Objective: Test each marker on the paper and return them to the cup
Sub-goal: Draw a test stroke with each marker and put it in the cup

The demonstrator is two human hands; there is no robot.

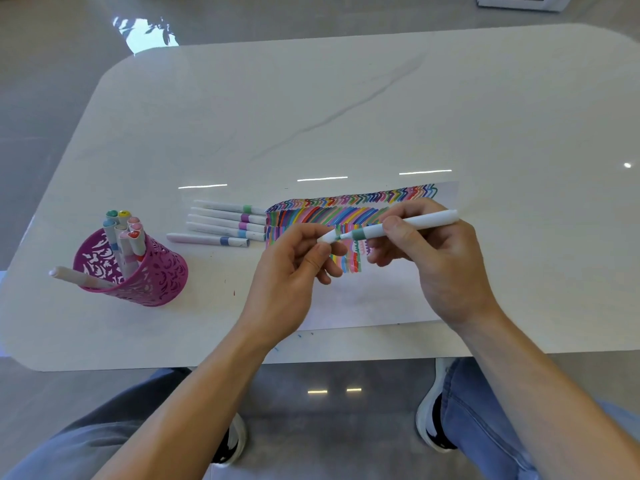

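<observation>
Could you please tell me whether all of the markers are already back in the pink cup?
No: five markers lie on the table left of the paper, and the right hand holds a green-banded marker.

Bright; glare streaks on table [381, 109]; edges warped.

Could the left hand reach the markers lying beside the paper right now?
Probably yes: bare table lies between the left hand and the loose markers. But it is pinching the cap of the held marker, so its grip is taken for now.
</observation>
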